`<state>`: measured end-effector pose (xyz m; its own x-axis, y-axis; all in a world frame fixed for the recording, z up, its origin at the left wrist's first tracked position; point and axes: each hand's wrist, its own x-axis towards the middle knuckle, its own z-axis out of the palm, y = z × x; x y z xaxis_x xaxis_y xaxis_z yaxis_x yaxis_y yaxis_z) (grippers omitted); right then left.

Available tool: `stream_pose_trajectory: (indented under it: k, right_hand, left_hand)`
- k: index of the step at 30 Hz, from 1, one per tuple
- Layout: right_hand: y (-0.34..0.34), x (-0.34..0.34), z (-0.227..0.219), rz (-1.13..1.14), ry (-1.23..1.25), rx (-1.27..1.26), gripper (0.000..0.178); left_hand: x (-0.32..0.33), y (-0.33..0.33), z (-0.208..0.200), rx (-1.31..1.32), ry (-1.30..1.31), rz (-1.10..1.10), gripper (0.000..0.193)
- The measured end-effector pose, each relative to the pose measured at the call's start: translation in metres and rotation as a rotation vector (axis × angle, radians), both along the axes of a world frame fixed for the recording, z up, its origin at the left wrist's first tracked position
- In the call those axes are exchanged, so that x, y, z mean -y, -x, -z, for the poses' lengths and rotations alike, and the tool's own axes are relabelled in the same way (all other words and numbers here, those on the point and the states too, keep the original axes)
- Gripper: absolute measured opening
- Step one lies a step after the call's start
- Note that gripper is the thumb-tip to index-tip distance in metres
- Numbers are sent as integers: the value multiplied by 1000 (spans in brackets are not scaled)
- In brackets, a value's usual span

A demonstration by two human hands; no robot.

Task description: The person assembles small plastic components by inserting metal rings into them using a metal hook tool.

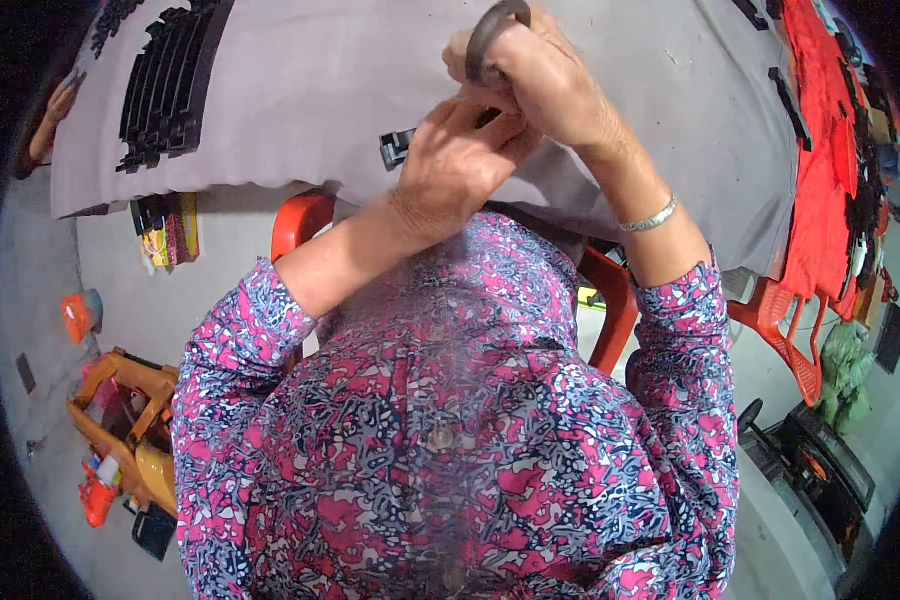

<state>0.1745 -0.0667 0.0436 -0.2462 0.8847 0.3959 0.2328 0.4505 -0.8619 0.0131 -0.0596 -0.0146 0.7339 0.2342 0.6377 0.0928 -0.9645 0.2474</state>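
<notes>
My left hand (455,165) is closed round a black plastic piece (394,150), whose squared, notched end sticks out on the left beside the knuckles. Most of that piece is hidden under the fingers. Close against it, my right hand (550,85) is bent at the wrist with its fingers curled. A dark, curved band (485,45) loops over this hand, smeared by motion; its lower end goes out of sight among the fingers. Both hands are held above the near part of a table with a grey cloth (300,90).
Several long black plastic strips (170,85) lie side by side at the table's left. Another person's hand (62,100) rests at the far-left edge. Red cloth (818,150) covers the right side, above a red plastic chair (785,335). A wooden chair (120,400) stands lower left.
</notes>
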Motion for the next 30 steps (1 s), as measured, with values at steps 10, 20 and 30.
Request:
stream_pose_trajectory:
  k: [10, 20, 30]
  right_hand:
    - [-29, 28, 13, 34, 337, -1069, 45]
    - [-38, 31, 25, -58, 263, -1166, 46]
    - [-35, 32, 28, -34, 257, -1174, 51]
  left_hand:
    - [3, 2, 4, -6, 6, -33, 28]
    - [6, -1, 2, -83, -22, -134, 27]
    - [5, 4, -1, -194, 26, -96, 32]
